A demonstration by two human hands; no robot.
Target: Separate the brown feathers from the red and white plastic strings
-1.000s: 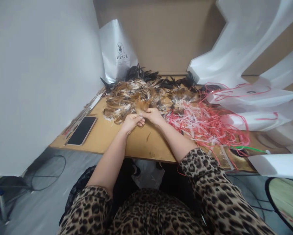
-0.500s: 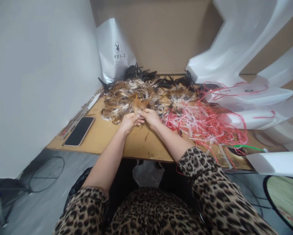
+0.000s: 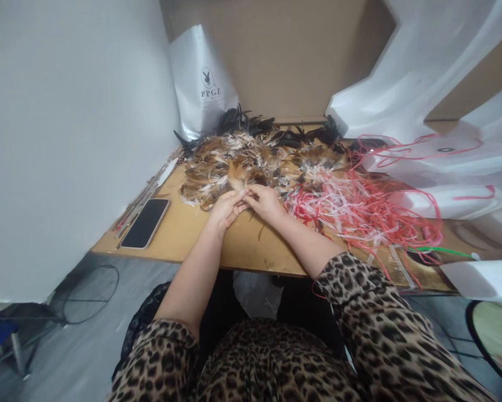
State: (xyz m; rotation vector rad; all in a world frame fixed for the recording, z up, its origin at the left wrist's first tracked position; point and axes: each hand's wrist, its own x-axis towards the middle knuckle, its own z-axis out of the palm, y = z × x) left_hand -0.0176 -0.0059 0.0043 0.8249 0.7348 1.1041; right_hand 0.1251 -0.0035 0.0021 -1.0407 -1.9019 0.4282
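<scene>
My left hand [image 3: 228, 209] and my right hand [image 3: 266, 202] meet over the near side of the table, fingertips pinched together. Between them stands a small tuft of golden-brown feathers [image 3: 236, 174], its base in the fingers of both hands. Just beyond lies a broad heap of brown and white feathers [image 3: 206, 173], with black feathers [image 3: 251, 124] along its back. Right of my right hand spreads a tangle of red and pale pink strips [image 3: 359, 209]. The exact finger contact at the tuft's base is too small to make out.
A phone [image 3: 146, 223] lies on the wooden table [image 3: 196, 240] at the left. Thin sticks [image 3: 144, 192] run along the wall side. A silver-white bag [image 3: 198, 84] stands at the back. White sheets [image 3: 447, 195] hang and lie at the right, near a green strip [image 3: 447, 250].
The whole view has shifted a little, so everything appears slightly further right. My fingers have shifted slightly at the base of the feather tuft, which both hands still hold.
</scene>
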